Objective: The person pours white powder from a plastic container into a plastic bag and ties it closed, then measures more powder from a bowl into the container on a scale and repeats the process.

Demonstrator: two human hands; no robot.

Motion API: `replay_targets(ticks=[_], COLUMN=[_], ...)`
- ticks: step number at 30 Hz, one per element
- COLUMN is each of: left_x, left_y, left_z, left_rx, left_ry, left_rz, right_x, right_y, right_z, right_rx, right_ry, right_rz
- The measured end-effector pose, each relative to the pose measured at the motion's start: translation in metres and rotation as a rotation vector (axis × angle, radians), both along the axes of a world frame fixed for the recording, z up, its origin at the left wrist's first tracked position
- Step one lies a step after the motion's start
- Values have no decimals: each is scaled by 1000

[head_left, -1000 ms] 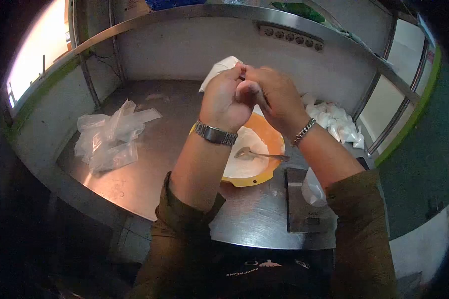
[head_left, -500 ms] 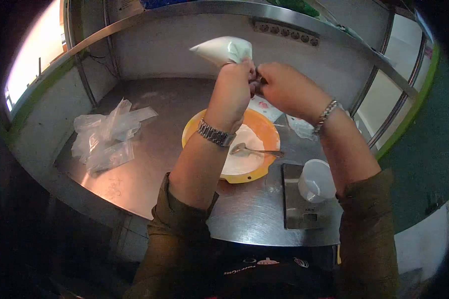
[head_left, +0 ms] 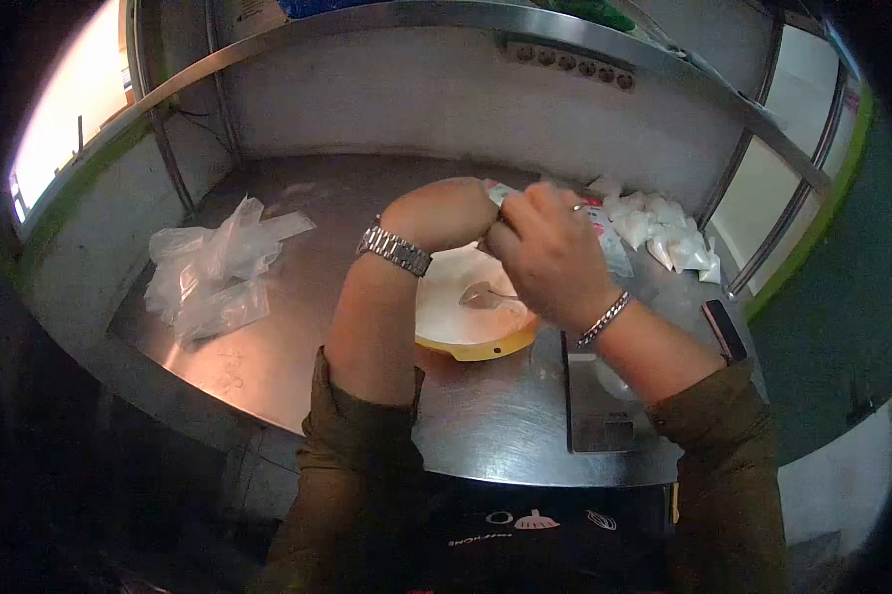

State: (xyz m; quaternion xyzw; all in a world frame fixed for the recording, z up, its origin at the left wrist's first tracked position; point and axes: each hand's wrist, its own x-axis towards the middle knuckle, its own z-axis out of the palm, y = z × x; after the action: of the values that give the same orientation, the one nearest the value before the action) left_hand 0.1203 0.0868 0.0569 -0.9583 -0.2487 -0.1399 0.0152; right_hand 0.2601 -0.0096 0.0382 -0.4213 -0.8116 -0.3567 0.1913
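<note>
My left hand [head_left: 441,213] is closed, its fingertips turned away behind the wrist. Pressed against it, my right hand [head_left: 548,243] is closed too, fingers bent in a pinch. Half a second ago both held the twisted neck of a plastic bag of white powder; now the hands hide that bag. Beneath them stands a yellow-orange bowl [head_left: 475,350] of white powder [head_left: 446,297]. A metal spoon [head_left: 479,294] lies in the powder, its handle partly covered by my right hand.
Crumpled clear plastic bags [head_left: 213,267] lie at the left. Filled bags of white powder [head_left: 663,230] sit at the back right beside a printed packet [head_left: 607,238]. A kitchen scale [head_left: 596,411] bears a clear cup, mostly behind my right forearm. A dark phone-like object [head_left: 725,330] lies right.
Both hands came down and toward me over the bowl. The filled bag, raised in view before, is now hidden. My right forearm moved left and now covers most of the cup.
</note>
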Motion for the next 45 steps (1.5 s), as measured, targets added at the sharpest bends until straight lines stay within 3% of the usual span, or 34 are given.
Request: replay_targets(ticks=[1, 3, 4, 8, 10, 12, 13, 14, 15, 17, 19, 20, 21, 22, 23, 24, 26, 29, 33, 35, 39, 41, 45], left_x=[1, 6, 6, -6, -9, -9, -9, -8, -5, 4, 15, 19, 20, 20, 21, 23, 28, 29, 36, 35, 30, 25, 20], left_y=[6, 20, 23, -10, -17, -23, -25, -29, -33, -38, -40, -41, -43, -44, -45, -47, -51, -50, -50, -47, -44, -50, -63], left_z=[-4, -12, -13, 13, 16, 19, 20, 20, 20, 19, 12, 10, 9, 9, 9, 11, 12, 11, 5, 3, 5, 8, 18], left_rx=[-4, -570, -478, -546, -526, -508, -490, -491, -385, -278, -99, -97, -98, 32, 164, 168, 435, 401, 311, 26, -6, -158, -54], left_ry=[4, -333, -482, -424, -672, -703, -737, -737, -738, -734, -727, -748, -747, -686, -623, -620, -730, -852, -927, -930, -975, -960, -832], left_rz=[1, -90, -130, -19, -249, -311, -374, -374, -399, -427, -460, -447, -450, -410, -369, -372, -519, -606, -581, -575, -521, -522, -375], right_x=[2, 8, 10, 15, 18, 26, 27, 29, 32, 38, 38, 40, 42, 43, 44, 44, 41, 37, 30, 28, 30, 34, 35], right_y=[5, 16, 18, 18, 12, 8, 6, 3, 1, 8, 12, 12, 11, 10, 10, 8, 1, -7, -12, -14, -25, -23, -33], right_z=[1, 2, 1, 7, 17, 29, 31, 33, 33, 26, 24, 22, 20, 19, 21, 26, 36, 42, 44, 42, 35, 31, 38], right_rx=[-4, 3, 1, -111, -148, -387, -386, -475, -563, -425, -86, -83, -159, -234, -229, -300, -417, -434, -392, -291, -275, -171, -219], right_ry=[4, 204, 206, 448, 525, 651, 651, 813, 976, 921, 781, 782, 948, 1111, 1112, 1248, 1448, 1479, 1577, 1485, 1338, 1087, 1000], right_rz=[1, 262, 259, 238, 194, 158, 159, 206, 252, 301, 497, 495, 416, 335, 336, 439, 543, 408, 492, 454, 379, 424, 269])
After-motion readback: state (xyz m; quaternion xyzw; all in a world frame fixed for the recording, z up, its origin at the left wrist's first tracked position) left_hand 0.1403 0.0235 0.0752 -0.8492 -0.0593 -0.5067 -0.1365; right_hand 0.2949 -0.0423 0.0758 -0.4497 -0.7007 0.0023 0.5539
